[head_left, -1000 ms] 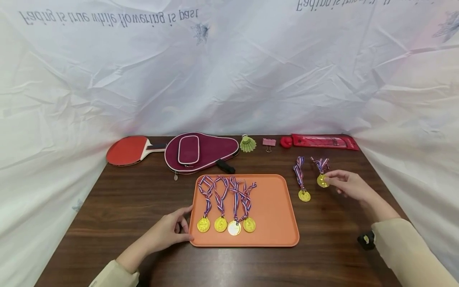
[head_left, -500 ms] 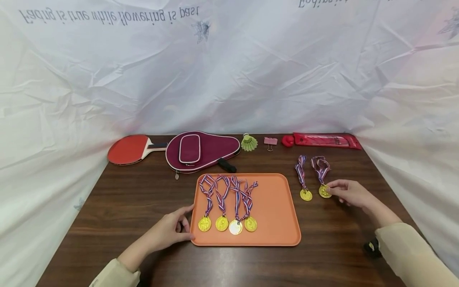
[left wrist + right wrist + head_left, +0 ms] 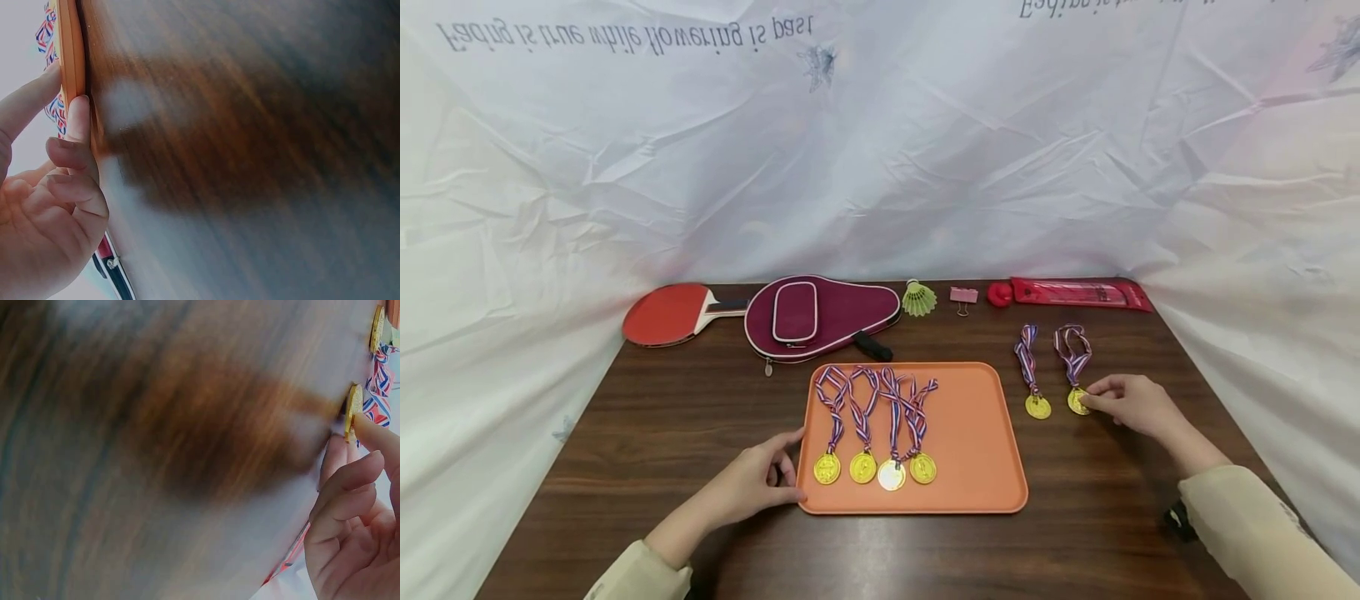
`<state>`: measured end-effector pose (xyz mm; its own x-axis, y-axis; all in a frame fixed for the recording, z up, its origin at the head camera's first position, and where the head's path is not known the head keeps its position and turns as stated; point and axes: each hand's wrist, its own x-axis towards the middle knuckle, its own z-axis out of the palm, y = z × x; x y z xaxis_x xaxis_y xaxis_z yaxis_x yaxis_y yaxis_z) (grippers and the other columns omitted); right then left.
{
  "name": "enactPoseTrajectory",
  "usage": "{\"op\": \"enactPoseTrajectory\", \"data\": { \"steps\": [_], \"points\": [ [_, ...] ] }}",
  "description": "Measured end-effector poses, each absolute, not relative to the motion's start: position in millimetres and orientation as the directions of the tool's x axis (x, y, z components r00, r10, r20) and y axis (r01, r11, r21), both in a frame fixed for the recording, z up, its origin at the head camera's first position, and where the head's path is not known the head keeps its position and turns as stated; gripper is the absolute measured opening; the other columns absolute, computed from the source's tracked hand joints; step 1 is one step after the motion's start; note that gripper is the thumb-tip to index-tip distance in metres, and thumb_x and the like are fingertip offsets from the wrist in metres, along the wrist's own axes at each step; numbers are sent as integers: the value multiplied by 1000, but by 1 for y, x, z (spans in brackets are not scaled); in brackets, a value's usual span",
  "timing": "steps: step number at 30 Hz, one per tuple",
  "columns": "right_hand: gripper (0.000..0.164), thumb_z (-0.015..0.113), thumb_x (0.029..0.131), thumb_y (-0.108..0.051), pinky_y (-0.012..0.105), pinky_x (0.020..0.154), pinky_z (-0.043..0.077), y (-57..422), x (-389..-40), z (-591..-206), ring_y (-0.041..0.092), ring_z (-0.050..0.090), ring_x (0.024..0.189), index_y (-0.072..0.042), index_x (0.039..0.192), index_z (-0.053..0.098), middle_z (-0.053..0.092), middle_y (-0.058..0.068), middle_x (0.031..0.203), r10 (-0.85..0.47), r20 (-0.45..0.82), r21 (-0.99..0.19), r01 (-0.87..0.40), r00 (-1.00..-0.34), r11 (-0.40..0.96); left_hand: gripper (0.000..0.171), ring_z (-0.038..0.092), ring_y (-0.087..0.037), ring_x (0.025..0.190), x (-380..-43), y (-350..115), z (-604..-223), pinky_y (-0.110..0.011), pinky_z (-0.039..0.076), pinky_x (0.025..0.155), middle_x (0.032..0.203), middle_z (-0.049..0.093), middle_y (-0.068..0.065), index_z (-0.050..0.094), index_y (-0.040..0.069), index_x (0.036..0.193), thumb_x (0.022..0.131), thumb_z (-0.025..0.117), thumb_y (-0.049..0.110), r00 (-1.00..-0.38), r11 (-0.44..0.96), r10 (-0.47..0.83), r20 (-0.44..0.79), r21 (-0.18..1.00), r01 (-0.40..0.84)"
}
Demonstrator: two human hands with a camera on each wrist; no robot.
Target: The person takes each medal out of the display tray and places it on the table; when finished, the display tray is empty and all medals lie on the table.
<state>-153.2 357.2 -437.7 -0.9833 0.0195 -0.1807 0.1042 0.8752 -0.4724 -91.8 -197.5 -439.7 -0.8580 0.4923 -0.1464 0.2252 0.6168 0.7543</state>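
Note:
On the table lies an orange tray (image 3: 970, 442) bearing several gold medals (image 3: 827, 468) in a row, their striped ribbons stretching toward its far edge. My left hand (image 3: 748, 483) holds the tray's left edge, with thumb and forefinger at the rim; its other fingers are curled in the left wrist view. To the right of the tray, my right hand (image 3: 1138, 407) pinches a gold medal (image 3: 354, 406) between thumb and fingers. This medal's red, white and blue ribbon (image 3: 1073, 354) lies looped away from me. Beside it on the left is another gold medal (image 3: 1038, 407) with a bunched ribbon.
Along the back lie a red table tennis bat (image 3: 666, 315), a maroon bat case (image 3: 850, 312), a yellow-green shuttlecock (image 3: 919, 299), a pink binder clip (image 3: 963, 296), a small red object (image 3: 1000, 294) and a red flat packet (image 3: 1078, 293). White cloth (image 3: 880, 167) hangs behind and at both sides.
My right hand has drawn its medal a little toward me, and the ribbon has straightened out into an open loop behind it. My left hand stays at the tray.

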Motion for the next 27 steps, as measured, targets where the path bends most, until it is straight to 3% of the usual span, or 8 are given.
{"op": "enactPoseTrajectory", "data": {
  "steps": [6,16,21,27],
  "points": [
    [47,63,77,-49,30,52,37,360,-153,-436,13,54,57,-6,96,66,63,-1,72,19,-176,-443,96,-984,891,79,47,-8,55,-93,-198,-441,-23,40,49,73,57,4,34,4,135,72,74,30,-857,624,492,-156,750,221],
    [37,62,79,-47,34,58,39,326,-147,-412,18,57,70,-13,92,66,65,0,77,-28,-5,-456,-22,-1000,890,79,47,-8,56,-94,-198,-439,-23,40,49,72,56,6,34,4,136,73,74,30,-857,628,491,-158,746,222],
    [28,63,79,-47,30,52,35,292,-141,-406,15,49,59,-20,89,66,62,-5,74,-82,36,-491,-89,-996,867,78,47,-9,56,-94,-197,-439,-23,40,50,74,57,4,34,4,136,73,73,29,-856,621,494,-153,751,224],
    [21,65,78,-43,27,49,41,253,-135,-409,12,54,51,-24,87,65,61,-6,72,-150,10,-600,-126,-989,790,78,46,-9,56,-93,-197,-440,-23,40,50,74,56,3,34,4,136,73,74,28,-858,615,490,-151,757,218]
  ]
}}
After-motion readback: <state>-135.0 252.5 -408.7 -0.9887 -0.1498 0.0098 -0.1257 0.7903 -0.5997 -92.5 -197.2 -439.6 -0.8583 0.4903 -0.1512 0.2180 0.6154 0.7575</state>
